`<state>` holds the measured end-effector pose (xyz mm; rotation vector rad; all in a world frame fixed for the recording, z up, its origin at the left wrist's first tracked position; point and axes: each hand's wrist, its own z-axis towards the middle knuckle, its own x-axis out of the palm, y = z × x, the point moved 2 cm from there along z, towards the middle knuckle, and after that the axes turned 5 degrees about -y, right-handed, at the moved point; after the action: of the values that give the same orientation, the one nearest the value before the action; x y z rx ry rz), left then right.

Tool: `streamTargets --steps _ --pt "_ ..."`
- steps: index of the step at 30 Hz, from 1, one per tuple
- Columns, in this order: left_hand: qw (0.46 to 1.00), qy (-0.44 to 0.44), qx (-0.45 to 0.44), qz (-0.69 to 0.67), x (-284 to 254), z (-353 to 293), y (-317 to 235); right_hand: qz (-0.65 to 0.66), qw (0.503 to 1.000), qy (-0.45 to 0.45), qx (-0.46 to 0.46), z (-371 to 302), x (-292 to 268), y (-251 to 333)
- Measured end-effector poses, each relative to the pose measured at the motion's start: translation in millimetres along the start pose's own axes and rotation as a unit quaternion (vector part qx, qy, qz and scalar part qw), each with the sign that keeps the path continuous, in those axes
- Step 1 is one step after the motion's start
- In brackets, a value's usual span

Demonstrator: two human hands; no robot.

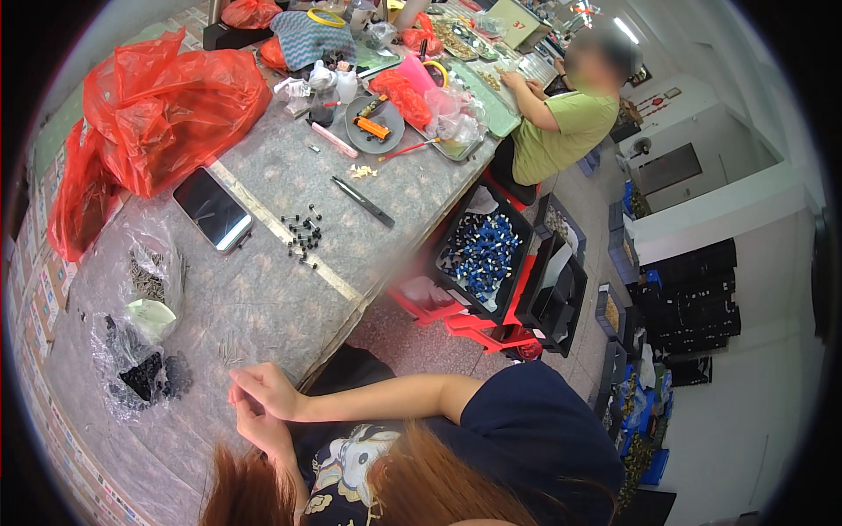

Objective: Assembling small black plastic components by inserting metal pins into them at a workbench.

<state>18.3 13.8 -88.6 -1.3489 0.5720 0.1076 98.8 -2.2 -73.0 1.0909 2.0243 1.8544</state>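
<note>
My right hand [268, 391] and my left hand [262, 430] meet at the table's near edge, fingertips pinched close together. Both are closed; anything between the fingers is too small or hidden to make out. Just beyond them lies a small group of thin metal pins [231, 351]. To their left a clear plastic bag spills small black parts [146, 377]. Farther up, another clear bag [149, 285] holds many thin metal pieces, with a pale label [151, 320] on it. Small black-ended pieces [303, 235] form a loose cluster farther away on the table.
A phone [213, 209], a dark slim tool [363, 202] and red plastic bags [171, 105] lie on the table [289, 329]. A grey plate [374, 124] carries an orange lighter. Right of the edge stands a black bin [482, 250] of blue parts. A person [561, 123] works farther back.
</note>
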Motion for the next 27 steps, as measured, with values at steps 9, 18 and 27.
streamTargets --steps 9,18,27 --pt "0.999 0.011 0.041 -0.01 -4 5 -22 0.002 0.999 -0.014 -0.047 -1 -1 3" --pt "0.999 -0.004 -0.02 -0.047 3 2 -12 0.003 0.999 -0.007 0.048 -1 -5 -4" --pt "0.998 -0.023 0.058 0.008 -2 -2 -4 0.029 0.999 0.012 0.027 -6 -4 -3"
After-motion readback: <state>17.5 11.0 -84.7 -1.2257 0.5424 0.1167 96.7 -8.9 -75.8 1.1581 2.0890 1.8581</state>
